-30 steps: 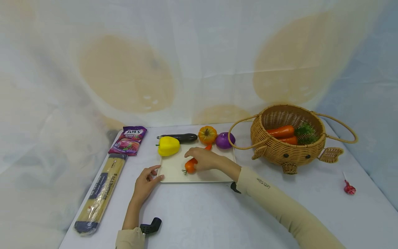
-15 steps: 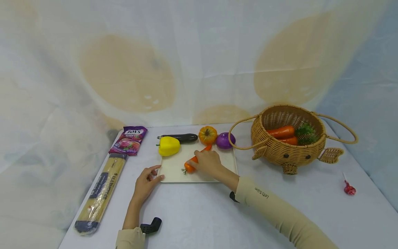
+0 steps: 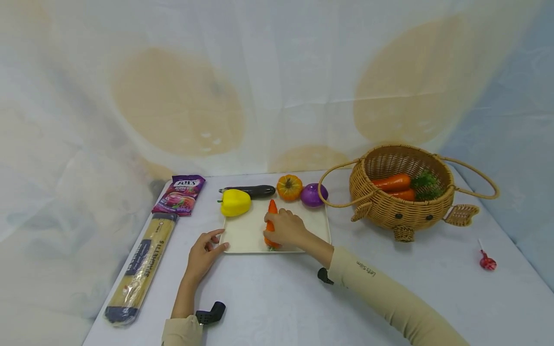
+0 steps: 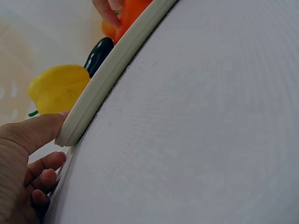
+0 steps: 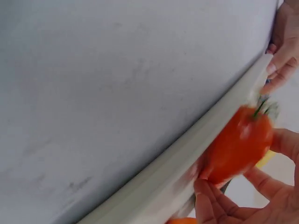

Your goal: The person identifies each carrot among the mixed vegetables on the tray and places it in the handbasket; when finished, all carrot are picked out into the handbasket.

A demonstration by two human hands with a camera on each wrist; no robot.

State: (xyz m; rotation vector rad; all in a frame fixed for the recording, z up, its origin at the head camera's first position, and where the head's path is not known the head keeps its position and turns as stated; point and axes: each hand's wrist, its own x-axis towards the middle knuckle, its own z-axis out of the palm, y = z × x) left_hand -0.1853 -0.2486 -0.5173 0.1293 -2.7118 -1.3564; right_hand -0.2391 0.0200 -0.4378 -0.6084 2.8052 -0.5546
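An orange carrot (image 3: 271, 207) lies on the cream tray (image 3: 242, 235), its tip toward the back and its green top at the front rim. My right hand (image 3: 285, 228) grips the carrot from the right, fingers and thumb on its two sides. In the right wrist view the thick end of the carrot (image 5: 240, 144) shows between thumb and fingers. My left hand (image 3: 204, 251) holds the tray's near left corner, thumb at the front and a finger on the left side. A yellow bell pepper (image 3: 235, 203), an eggplant (image 3: 259, 191), a small pumpkin (image 3: 289, 187) and a purple onion (image 3: 313, 195) line the back.
A wicker basket (image 3: 381, 211) with carrots (image 3: 393, 182) in it stands at the right, one handle loop reaching over the onion. A red lollipop (image 3: 487, 262) lies far right. At the left are a spaghetti pack (image 3: 140, 269) and a purple candy bag (image 3: 179, 194).
The right hand has taken hold of the carrot and turned it from a slant to nearly straight front to back, its tip swinging left. The left hand has stayed at the tray corner.
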